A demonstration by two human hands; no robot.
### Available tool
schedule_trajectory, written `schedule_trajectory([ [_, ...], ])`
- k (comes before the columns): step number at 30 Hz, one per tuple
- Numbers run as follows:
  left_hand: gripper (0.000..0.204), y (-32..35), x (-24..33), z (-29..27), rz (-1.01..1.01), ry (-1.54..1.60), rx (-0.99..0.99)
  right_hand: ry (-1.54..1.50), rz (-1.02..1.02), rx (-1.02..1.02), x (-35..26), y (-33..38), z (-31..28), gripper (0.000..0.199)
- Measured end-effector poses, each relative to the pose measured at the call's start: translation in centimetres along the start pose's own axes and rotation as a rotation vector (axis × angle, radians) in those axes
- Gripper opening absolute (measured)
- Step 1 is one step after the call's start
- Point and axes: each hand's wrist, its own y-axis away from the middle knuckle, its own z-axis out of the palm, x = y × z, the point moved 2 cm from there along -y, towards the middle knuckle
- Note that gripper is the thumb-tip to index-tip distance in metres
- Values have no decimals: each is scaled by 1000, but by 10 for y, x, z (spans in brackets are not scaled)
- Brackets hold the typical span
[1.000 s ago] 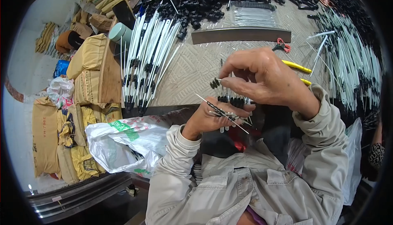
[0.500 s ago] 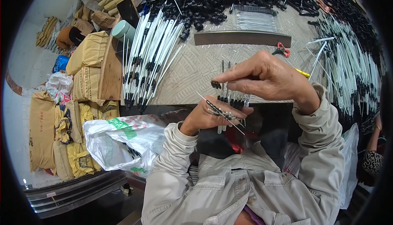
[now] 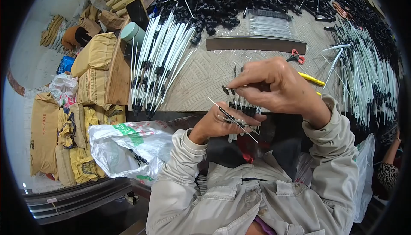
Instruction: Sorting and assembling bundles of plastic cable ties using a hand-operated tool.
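My left hand (image 3: 209, 126), just past the table's near edge, is closed round a bundle of thin rods with black plastic fittings (image 3: 245, 108). Pale ends of the rods stick out below its fingers. A thin white-tipped rod with a black middle (image 3: 231, 117) lies slantwise across the back of that hand. Above the bundle, my right hand (image 3: 278, 87) pinches a small black piece (image 3: 225, 90) between thumb and fingertips. Dark upright tips of the bundle stand right behind those fingertips. Fingers partly hide where the piece and the rods meet.
White rods with black fittings (image 3: 156, 63) lie at the left, more rods (image 3: 368, 72) at the right. Black parts (image 3: 214, 4) heap at the back. A dark flat bar (image 3: 257, 43), red-handled cutters (image 3: 295, 57) and a yellow tool (image 3: 312, 78) lie nearer. A white sack (image 3: 128, 149) hangs left.
My right hand has shifted slightly right and down, and more of the yellow tool shows beside it. My left hand keeps its hold on the bundle. The whole view has shifted a little.
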Motion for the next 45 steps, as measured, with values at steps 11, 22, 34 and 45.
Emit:
schedule_trajectory([
  [11, 30, -2, -7, -5, 8, -29, -54, 68, 244, 16, -5, 3, -3, 17],
  [22, 28, -4, 2, 0, -38, 53, 0, -129, 57, -90, 5, 4, -7, 23],
  [34, 28, -7, 2, 1, -19, -40, 7, -55, -7, 12, 4, 6, -4, 21],
  [45, 29, -5, 0, 0, -43, 17, -7, 112, -63, -44, -2, 1, -7, 19],
])
